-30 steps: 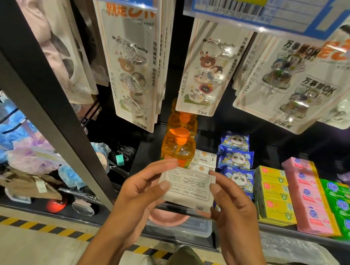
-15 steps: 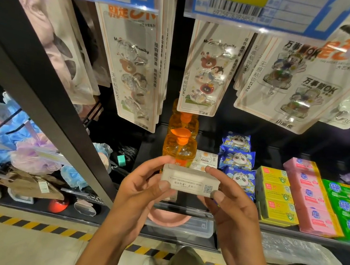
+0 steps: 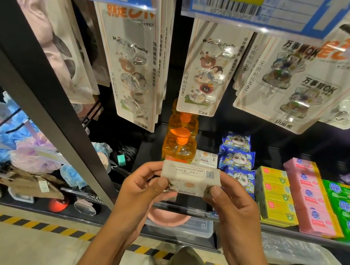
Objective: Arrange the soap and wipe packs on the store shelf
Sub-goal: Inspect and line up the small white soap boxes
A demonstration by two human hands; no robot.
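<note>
Both hands hold one white soap box [image 3: 191, 177] in the air at the middle of the frame, just in front of the shelf [image 3: 276, 227]. The left hand [image 3: 142, 185] pinches its left end. The right hand [image 3: 233, 203] pinches its right end. Two hands likely keep it level, so it lines up with the other white box [image 3: 207, 158] beside the orange bottle [image 3: 178, 150].
</note>
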